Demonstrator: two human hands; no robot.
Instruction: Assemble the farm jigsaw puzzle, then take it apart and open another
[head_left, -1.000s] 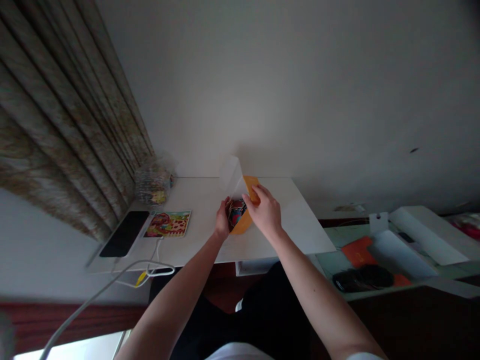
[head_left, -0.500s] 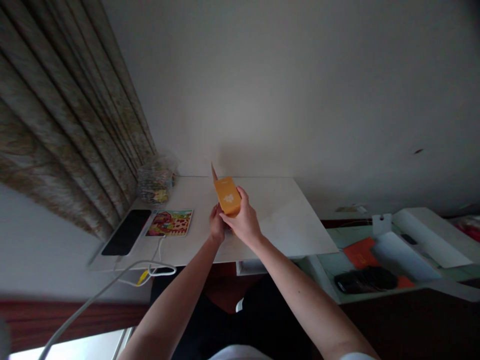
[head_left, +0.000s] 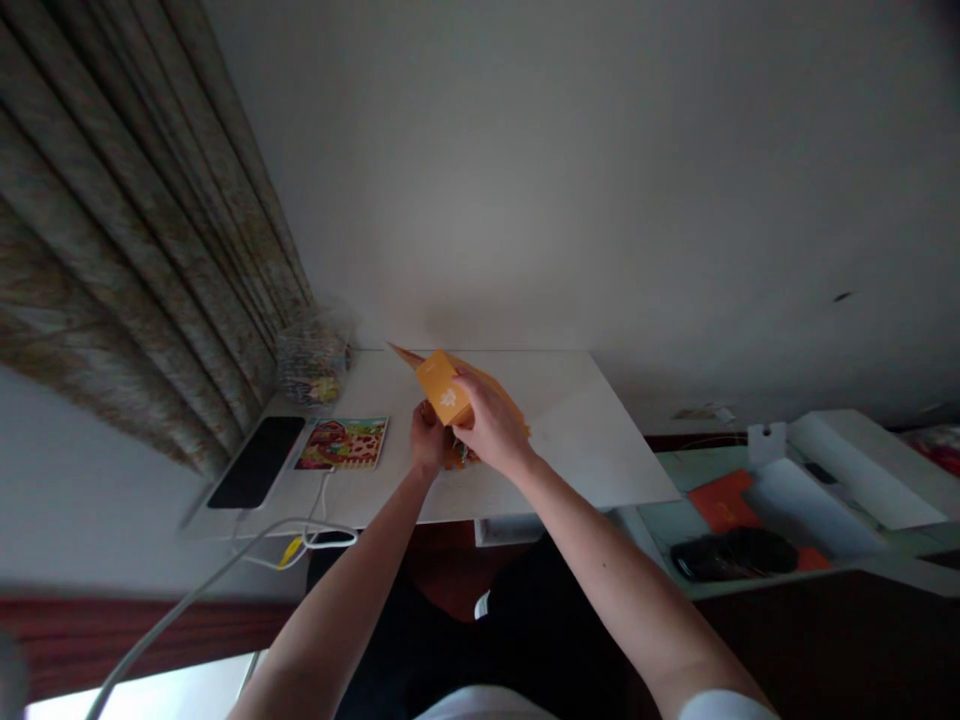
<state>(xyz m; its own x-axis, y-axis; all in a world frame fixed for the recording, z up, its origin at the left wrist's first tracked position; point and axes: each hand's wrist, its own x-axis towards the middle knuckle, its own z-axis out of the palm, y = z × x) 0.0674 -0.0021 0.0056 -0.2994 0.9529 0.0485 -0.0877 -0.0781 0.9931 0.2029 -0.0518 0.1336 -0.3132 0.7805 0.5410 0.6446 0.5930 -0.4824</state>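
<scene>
An orange cardboard box [head_left: 444, 388] with a small pale print is tilted above the white table, and a thin flap [head_left: 406, 355] sticks out at its far left. My right hand [head_left: 491, 425] is closed round the box's near right side. On the lower left, my left hand [head_left: 428, 438] is closed against the box, its fingertips partly hidden behind the edge. Below the box, between my hands, a multicoloured patch [head_left: 459, 455] shows; I cannot tell whether it is printed card or loose pieces.
Left on the white table [head_left: 577, 430] lie a farm-picture card [head_left: 342, 444], a black phone [head_left: 257, 463] and a clear container [head_left: 313, 365]. A white cable [head_left: 187, 595] hangs over the front edge. To the right, a lower glass surface carries an open white box [head_left: 806, 505] and a dark object [head_left: 735, 555].
The orange box has turned and tipped leftward, so its long side now shows. My right hand has shifted over it, and my left hand has moved slightly left. The multicoloured patch has become visible.
</scene>
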